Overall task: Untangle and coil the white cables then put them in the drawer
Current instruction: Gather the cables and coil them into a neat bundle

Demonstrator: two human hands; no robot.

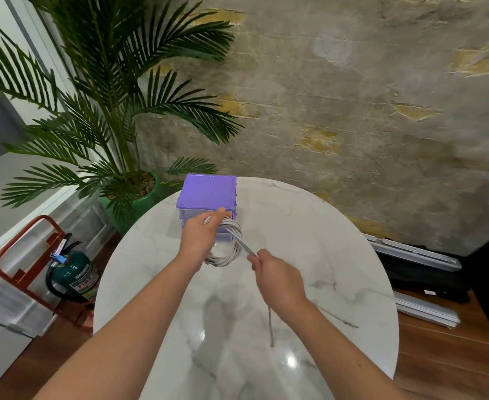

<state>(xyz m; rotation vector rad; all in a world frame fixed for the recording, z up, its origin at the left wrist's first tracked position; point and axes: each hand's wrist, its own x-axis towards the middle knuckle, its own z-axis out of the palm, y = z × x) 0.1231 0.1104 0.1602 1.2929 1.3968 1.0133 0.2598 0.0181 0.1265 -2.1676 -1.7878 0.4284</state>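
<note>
A white cable [231, 249] is wound into a round coil held above the marble table [309, 255]. My left hand [198, 236] grips the coil at its top left. A straight stretch of the cable runs down to my right hand [275, 277], which pinches it tight; the loose tail hangs below that hand. Just behind the coil stands a purple drawer unit [207, 193] with clear drawer fronts, partly hidden by my left hand; whether any drawer is open cannot be told.
A potted palm [116, 116] in a green pot stands left of the table by the wall. A green fire extinguisher [74, 274] in a red stand sits on the floor at left. Black and white equipment [422, 264] lies on the floor at right.
</note>
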